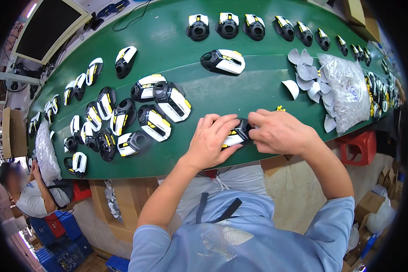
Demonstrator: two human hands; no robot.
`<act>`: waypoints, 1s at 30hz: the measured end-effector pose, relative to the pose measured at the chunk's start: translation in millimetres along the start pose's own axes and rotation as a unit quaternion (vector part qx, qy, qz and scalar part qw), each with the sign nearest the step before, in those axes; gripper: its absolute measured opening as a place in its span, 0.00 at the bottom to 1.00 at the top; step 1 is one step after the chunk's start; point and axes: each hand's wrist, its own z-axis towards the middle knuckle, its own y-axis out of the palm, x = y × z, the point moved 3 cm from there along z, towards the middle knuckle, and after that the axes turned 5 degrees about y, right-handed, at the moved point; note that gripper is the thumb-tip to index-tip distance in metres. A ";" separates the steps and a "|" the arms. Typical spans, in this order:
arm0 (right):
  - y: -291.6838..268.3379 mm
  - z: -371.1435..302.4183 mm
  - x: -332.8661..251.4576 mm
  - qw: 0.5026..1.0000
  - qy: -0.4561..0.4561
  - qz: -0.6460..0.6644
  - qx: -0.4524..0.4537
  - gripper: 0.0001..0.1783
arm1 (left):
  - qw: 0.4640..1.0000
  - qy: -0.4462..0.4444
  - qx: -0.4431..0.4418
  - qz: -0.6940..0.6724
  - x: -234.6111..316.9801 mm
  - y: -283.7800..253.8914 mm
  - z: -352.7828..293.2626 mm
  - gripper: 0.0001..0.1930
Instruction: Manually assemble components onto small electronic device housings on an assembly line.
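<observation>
My left hand (pixel 211 139) lies over a black, white and yellow plastic shell (pixel 233 137) near the table's front edge, its fingers and thumb gripping the sides. My right hand (pixel 276 132) is closed at the shell's black end, fingertips pinched together; whatever they hold is hidden behind the knuckles. Just beyond the right hand sits a small yellow piece (pixel 280 108). A similar shell (pixel 223 61) lies alone on the table farther away. To the left of my hands is a loose group of more such shells (pixel 172 102), some leaning on each other.
A row of shells (pixel 229 26) runs along the table's (pixel 258 68) far side. Grey-white curved caps (pixel 306 71) lie beside a clear plastic bag (pixel 344 90) on the right. A red stool (pixel 357 148) stands below the right edge. Another person (pixel 34 195) sits at far left, near a monitor (pixel 50 28).
</observation>
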 end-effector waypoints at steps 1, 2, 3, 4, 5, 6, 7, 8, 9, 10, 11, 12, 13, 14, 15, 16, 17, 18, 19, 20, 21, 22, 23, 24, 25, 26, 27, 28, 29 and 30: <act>5.0 7.2 -0.6 0.999 -0.034 0.007 0.016 0.08 | 1.000 -0.003 0.001 0.000 -0.4 0.4 -0.2 0.34; 8.9 12.7 -2.1 0.997 -0.069 0.014 0.032 0.11 | 1.000 -0.006 0.007 -0.007 -1.2 -0.1 -1.0 0.34; 12.4 14.1 -1.9 0.997 -0.072 0.015 0.030 0.11 | 1.000 -0.009 0.014 -0.015 -1.8 -0.4 -1.9 0.34; 12.1 12.6 1.1 0.992 -0.048 0.083 0.080 0.17 | 1.000 -0.012 0.015 -0.015 -2.2 -0.3 -3.1 0.34; 13.7 11.7 5.0 0.980 -0.026 0.151 0.130 0.25 | 1.000 -0.013 0.012 -0.015 -2.9 -0.4 -5.0 0.34; 23.6 7.7 6.0 0.980 -0.027 0.150 0.127 0.25 | 1.000 -0.012 0.009 -0.018 -3.1 0.8 -4.6 0.34; 36.9 1.0 8.4 0.970 0.004 0.180 0.162 0.31 | 1.000 -0.014 0.012 -0.018 -3.2 1.7 -4.1 0.34; 45.9 -4.0 10.0 0.957 0.034 0.211 0.196 0.37 | 1.000 -0.009 0.013 -0.025 -2.8 2.2 -4.6 0.36; 51.4 -8.4 10.7 0.964 0.024 0.179 0.197 0.37 | 0.999 -0.004 0.015 -0.032 -2.4 1.8 -5.3 0.37; 53.9 -9.8 15.1 0.964 0.020 0.181 0.194 0.37 | 0.999 -0.009 0.017 -0.031 -3.8 0.3 -5.0 0.37; 52.3 -12.2 14.9 0.964 0.024 0.178 0.197 0.37 | 0.999 -0.008 0.005 -0.043 -3.5 -0.9 -3.9 0.38; 52.2 -13.4 14.1 0.963 0.027 0.175 0.201 0.38 | 0.998 -0.007 -0.006 -0.054 -4.3 -1.4 -3.6 0.39; 54.6 -13.5 12.9 0.964 0.026 0.178 0.197 0.38 | 0.998 -0.006 -0.021 -0.055 -7.3 -1.4 -5.9 0.40; 55.6 -12.9 14.0 0.963 0.025 0.178 0.200 0.37 | 0.998 -0.009 -0.020 -0.055 -9.1 -2.3 -5.9 0.40; 56.7 -12.3 14.9 0.963 0.024 0.177 0.203 0.37 | 0.997 -0.004 -0.027 -0.065 -9.8 -2.3 -6.1 0.40; 57.5 -11.9 15.7 0.962 0.023 0.177 0.206 0.37 | 0.997 0.002 -0.034 -0.075 -10.0 -1.9 -6.0 0.40; 59.2 -11.8 15.7 0.963 0.020 0.177 0.203 0.37 | 0.997 -0.001 -0.032 -0.074 -10.6 -1.9 -6.3 0.40; 60.7 -13.4 16.0 0.961 0.024 0.180 0.209 0.37 | 0.997 0.005 -0.032 -0.070 -10.3 -1.3 -6.0 0.41; 61.1 -14.1 16.1 0.959 0.028 0.182 0.215 0.37 | 0.997 0.012 -0.033 -0.066 -9.8 -1.1 -6.1 0.41; 60.7 -14.4 14.7 0.959 0.028 0.183 0.213 0.37 | 0.997 0.011 -0.032 -0.067 -9.8 -0.9 -6.8 0.41; 59.4 -14.3 12.9 0.960 0.031 0.179 0.213 0.37 | 0.997 0.012 -0.027 -0.065 -9.6 -1.0 -7.4 0.42; 58.7 -13.9 11.5 0.961 0.034 0.175 0.212 0.37 | 0.998 0.013 -0.023 -0.063 -9.3 -1.1 -7.9 0.42; 59.0 -13.1 10.6 0.961 0.035 0.174 0.212 0.37 | 0.998 0.013 -0.022 -0.064 -9.2 -0.9 -8.4 0.42; 59.2 -12.0 10.0 0.960 0.031 0.167 0.221 0.36 | 0.998 0.008 -0.024 -0.064 -9.2 -0.6 -9.1 0.42; 59.4 -11.1 10.1 0.960 0.026 0.159 0.230 0.36 | 0.998 0.003 -0.026 -0.064 -9.4 -0.2 -9.5 0.42; 60.2 -9.7 12.2 0.960 0.026 0.159 0.229 0.36 | 0.998 0.002 -0.024 -0.064 -9.5 -0.3 -9.5 0.42; 60.9 -8.7 15.4 0.956 0.021 0.179 0.230 0.35 | 0.997 0.005 -0.024 -0.067 -9.3 -0.4 -9.1 0.42; 61.0 -8.3 18.0 0.952 0.017 0.199 0.230 0.35 | 0.997 0.008 -0.024 -0.070 -9.2 -0.5 -8.6 0.41; 60.6 -8.2 19.0 0.953 0.015 0.198 0.227 0.35 | 0.997 0.006 -0.021 -0.071 -8.9 -1.1 -8.3 0.41; 59.7 -8.4 21.2 0.947 0.026 0.217 0.234 0.34 | 0.997 0.008 -0.022 -0.071 -8.5 -1.6 -7.3 0.41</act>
